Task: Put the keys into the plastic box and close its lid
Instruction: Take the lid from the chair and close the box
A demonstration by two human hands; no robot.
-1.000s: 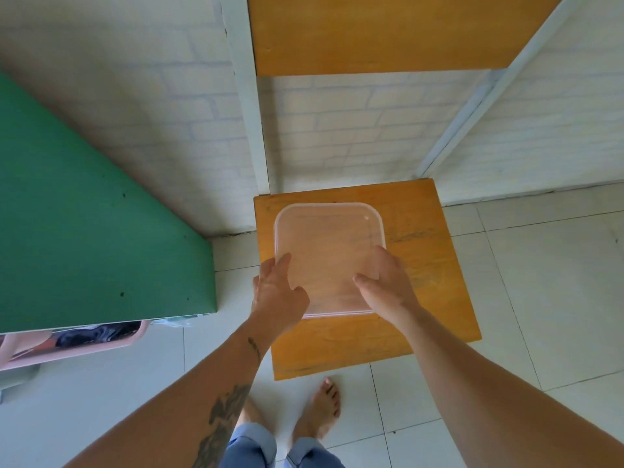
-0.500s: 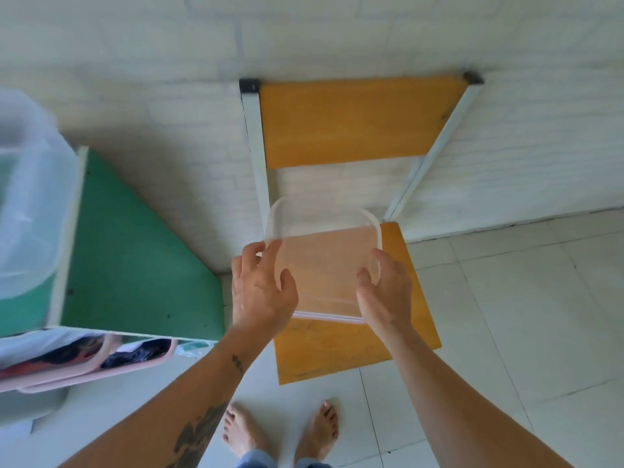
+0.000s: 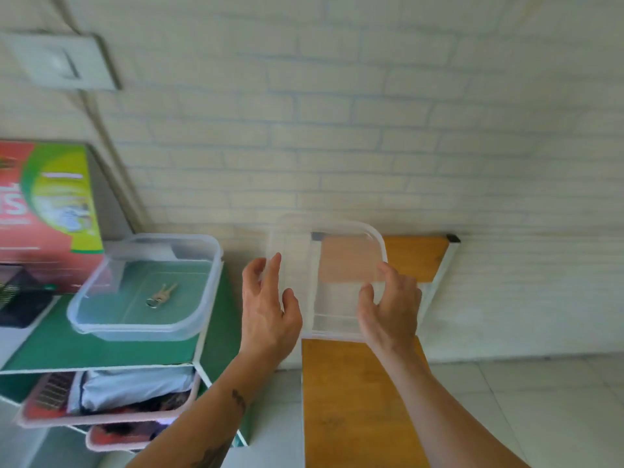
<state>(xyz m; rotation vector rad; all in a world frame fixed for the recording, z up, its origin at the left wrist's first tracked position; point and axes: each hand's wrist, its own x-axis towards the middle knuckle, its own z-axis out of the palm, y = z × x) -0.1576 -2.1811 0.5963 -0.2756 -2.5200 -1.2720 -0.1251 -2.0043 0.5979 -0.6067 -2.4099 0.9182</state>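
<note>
Carton: a red and green printed carton point(image 3: 50, 204) stands at the far left on the green surface point(image 3: 101, 346), against the wall.
Plastic box: the clear plastic box point(image 3: 145, 285) sits open on the green surface, just right of the carton, its near corner close to the surface's front edge.
Keys: two pale keys on a ring point(image 3: 161, 296) lie flat on the bottom of the plastic box, near its middle.
Drawers: under the green surface, pink trays point(image 3: 101, 420) hold cloth and other items too blurred to name.
Left hand: the left hand point(image 3: 268, 315) is raised between the box and the chair, fingers curled around the left edge of the lid, thumb on the near side.
Lid: the clear lid point(image 3: 341, 278) is held in the air, tilted with its far edge up, in front of the chair back and well apart from the box.
Right hand: the right hand point(image 3: 391, 309) grips the lid's right near corner, fingers spread on its underside.
Chair: an orange wooden chair point(image 3: 358, 400) with a white frame stands below and behind the lid, against the brick-patterned wall point(image 3: 371, 130).
</note>
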